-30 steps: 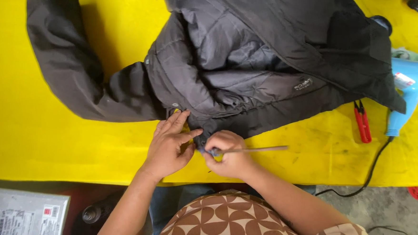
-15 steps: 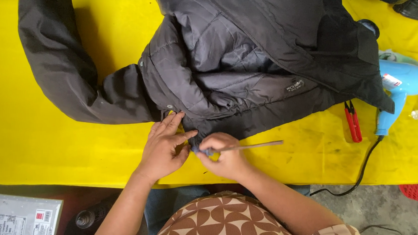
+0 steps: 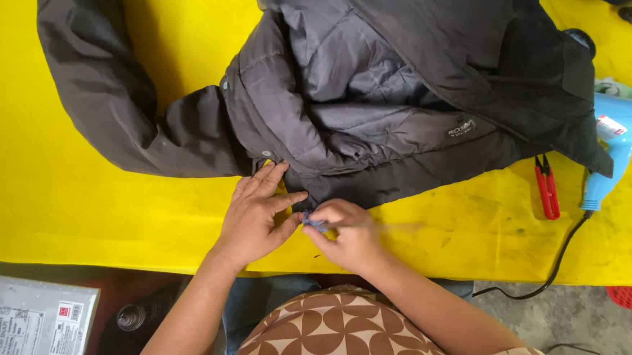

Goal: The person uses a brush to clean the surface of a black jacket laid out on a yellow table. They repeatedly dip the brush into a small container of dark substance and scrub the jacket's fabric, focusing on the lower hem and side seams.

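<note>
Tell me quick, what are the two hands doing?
Left hand: open, fingers spread flat on the dark jacket hem.
Right hand: closed, pinching a small bluish thing; what it is cannot be told.

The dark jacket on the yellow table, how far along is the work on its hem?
Done: the dark jacket lies spread on the yellow table, red snips and blue hair dryer set out beside it. In hand: the left hand presses the hem flat while the right hand pinches a small bluish thing there. Left: no finished result shows, the hem being hidden under the hands.
</note>
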